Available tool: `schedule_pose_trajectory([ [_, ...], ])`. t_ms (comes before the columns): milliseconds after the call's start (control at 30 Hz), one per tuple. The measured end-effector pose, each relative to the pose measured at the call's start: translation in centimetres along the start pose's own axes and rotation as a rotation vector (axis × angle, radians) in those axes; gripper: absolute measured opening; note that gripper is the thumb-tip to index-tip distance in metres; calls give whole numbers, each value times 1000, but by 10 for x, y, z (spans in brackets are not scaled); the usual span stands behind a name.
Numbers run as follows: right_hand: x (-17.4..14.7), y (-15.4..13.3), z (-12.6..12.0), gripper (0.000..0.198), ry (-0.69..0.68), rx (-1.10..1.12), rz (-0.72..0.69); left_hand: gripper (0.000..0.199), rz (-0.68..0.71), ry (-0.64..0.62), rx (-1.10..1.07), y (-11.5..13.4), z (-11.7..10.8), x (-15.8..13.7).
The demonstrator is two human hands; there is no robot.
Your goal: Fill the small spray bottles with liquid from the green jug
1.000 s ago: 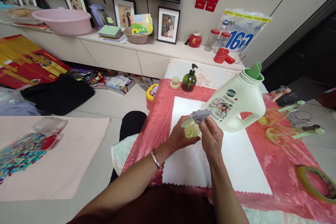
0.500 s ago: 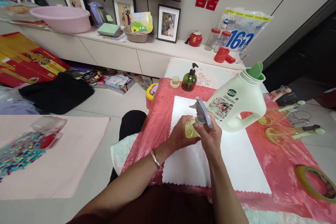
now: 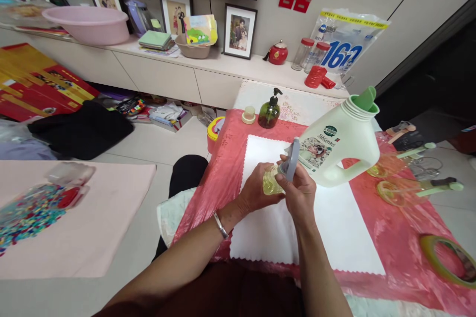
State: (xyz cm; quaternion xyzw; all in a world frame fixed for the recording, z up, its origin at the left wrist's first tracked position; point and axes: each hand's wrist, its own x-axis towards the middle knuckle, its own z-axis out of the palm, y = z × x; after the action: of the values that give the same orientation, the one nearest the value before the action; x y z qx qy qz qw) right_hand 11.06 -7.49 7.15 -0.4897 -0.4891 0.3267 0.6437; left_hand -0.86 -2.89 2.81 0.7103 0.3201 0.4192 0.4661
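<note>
My left hand is wrapped round a small clear spray bottle with yellowish liquid in it. At the bottle's neck, my right hand grips the grey trigger spray head between thumb and fingers. Both hands are over a white scallop-edged mat. Just beyond my right hand stands a large pale green detergent jug, its mouth uncapped and a green spout showing. A dark green pump bottle and a small pale cap stand behind the mat.
Red plastic sheeting covers the table. On the right lie a roll of tape and clear bottles with pale green sticks. To the left, a pink cloth holds many colourful small pieces. A cabinet runs along the wall.
The grey spray head has turned on the bottle's neck, its trigger side swinging away from me. My right fingers have shifted round it, while my left hand has kept its hold.
</note>
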Motion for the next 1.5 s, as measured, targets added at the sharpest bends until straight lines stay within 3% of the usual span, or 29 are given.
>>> schedule_pose_trajectory([
  [100,-2,-3,2,35,4,-13,-3,62,10,-1,3,5,-1,1],
  [267,-4,-2,-3,38,-36,125,48,76,-39,38,-20,-4,1,-2],
  [467,0,2,0,31,31,183,16,84,-89,51,-18,-9,4,-3],
  [667,-5,2,5,36,58,88,23,67,-98,25,-33,9,-2,0],
  [1000,-9,6,10,40,160,57,45,74,-200,34,-43,9,-1,0],
  [1100,-9,6,13,39,186,29,52,73,-175,39,-34,11,-2,1],
  [1267,-8,3,14,39,181,50,49,63,-152,20,-34,16,-4,3],
  [1500,-9,2,10,35,135,160,82,71,-237,38,-23,17,-2,1],
])
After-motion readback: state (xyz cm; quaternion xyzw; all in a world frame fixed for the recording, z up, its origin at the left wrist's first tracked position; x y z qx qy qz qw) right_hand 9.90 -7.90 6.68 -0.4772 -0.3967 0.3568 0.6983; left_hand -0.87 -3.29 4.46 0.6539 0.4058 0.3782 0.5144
